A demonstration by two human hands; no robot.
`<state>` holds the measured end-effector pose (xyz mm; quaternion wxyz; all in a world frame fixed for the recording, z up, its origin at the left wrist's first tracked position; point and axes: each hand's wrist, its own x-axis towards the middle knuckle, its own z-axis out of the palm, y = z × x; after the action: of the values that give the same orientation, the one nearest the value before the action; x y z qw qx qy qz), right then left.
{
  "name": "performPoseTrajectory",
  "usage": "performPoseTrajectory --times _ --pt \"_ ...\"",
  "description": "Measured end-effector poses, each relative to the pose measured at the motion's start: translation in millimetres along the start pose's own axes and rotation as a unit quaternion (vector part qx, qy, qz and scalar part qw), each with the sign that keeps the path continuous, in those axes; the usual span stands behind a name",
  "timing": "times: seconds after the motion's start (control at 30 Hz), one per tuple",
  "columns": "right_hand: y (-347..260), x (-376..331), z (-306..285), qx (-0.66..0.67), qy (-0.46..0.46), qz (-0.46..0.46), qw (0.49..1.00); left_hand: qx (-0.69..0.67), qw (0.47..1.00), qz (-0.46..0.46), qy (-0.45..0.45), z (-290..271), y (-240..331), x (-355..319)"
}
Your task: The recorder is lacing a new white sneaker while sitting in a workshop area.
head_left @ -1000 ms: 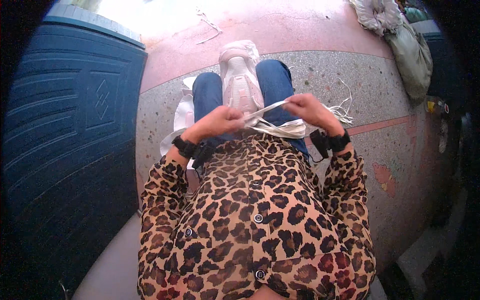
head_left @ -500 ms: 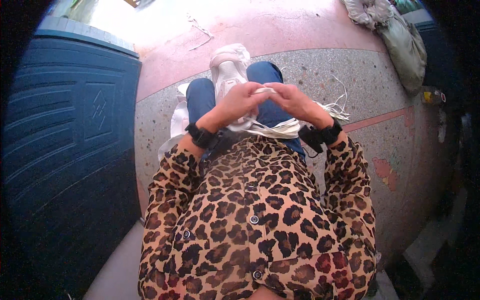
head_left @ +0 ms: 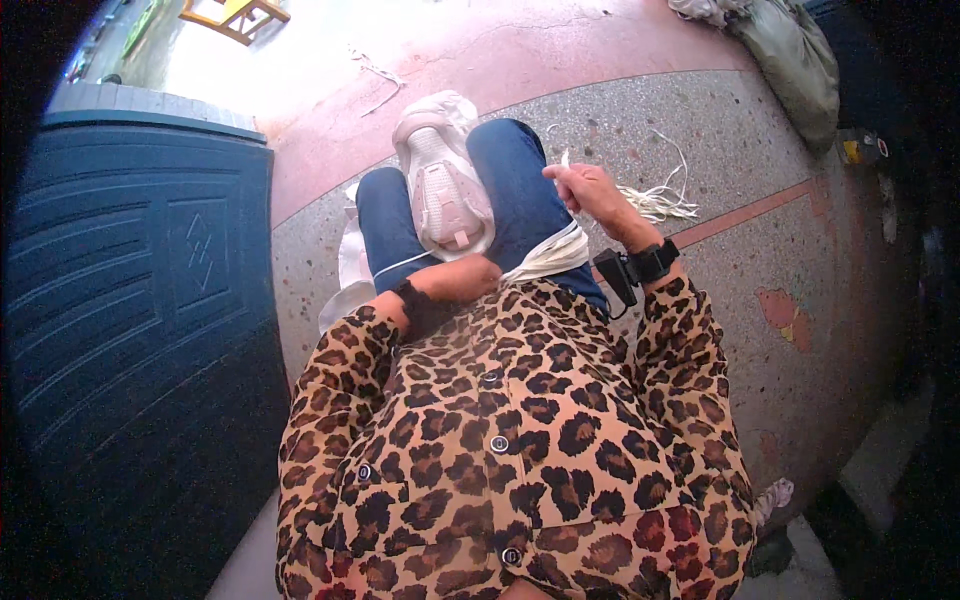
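A pale pink and white shoe (head_left: 440, 190) rests between my thighs, its toe pointing away from me. Over my right thigh lies a bundle of flat white shoelaces (head_left: 550, 253). My left hand (head_left: 460, 279) is closed low by my lap, its fingers curled at the bundle's left end; what they hold is hidden. Raised beyond the right knee, my right hand (head_left: 595, 195) is closed in a pinch, with a short white lace end (head_left: 565, 158) sticking up from the fingers. A thin white cord (head_left: 402, 263) crosses my left thigh.
Loose white laces (head_left: 655, 203) lie on the speckled floor at right, and another strand (head_left: 380, 80) lies farther off. White material (head_left: 352, 255) sits beside my left leg. A blue panelled door (head_left: 150, 300) stands at left, a stuffed sack (head_left: 790, 70) at far right.
My hands were together above the shoe and have parted. The left has dropped back to my lap by the laces; the right has moved slightly right. More of the shoe shows.
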<state>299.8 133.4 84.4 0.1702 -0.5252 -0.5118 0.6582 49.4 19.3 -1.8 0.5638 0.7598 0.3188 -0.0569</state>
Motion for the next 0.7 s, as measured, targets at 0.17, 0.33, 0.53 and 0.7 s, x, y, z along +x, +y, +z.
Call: performPoseTrajectory --times 0.17,0.33,0.53,0.7 --pt "8 -2 11 0.019 0.007 -0.005 1.0 0.008 0.997 -0.082 -0.009 1 -3 -21" --pt "4 11 22 -0.035 -0.04 -0.006 0.999 -0.083 0.983 0.004 0.163 -6 12 -66" --pt "-5 31 44 -0.063 -0.058 -0.098 0.992 -0.215 0.896 -0.238 0.308 -69 8 -143" --pt "-11 48 70 -0.097 -0.051 -0.117 0.987 -0.14 0.815 -0.151 0.542 -91 13 -104"
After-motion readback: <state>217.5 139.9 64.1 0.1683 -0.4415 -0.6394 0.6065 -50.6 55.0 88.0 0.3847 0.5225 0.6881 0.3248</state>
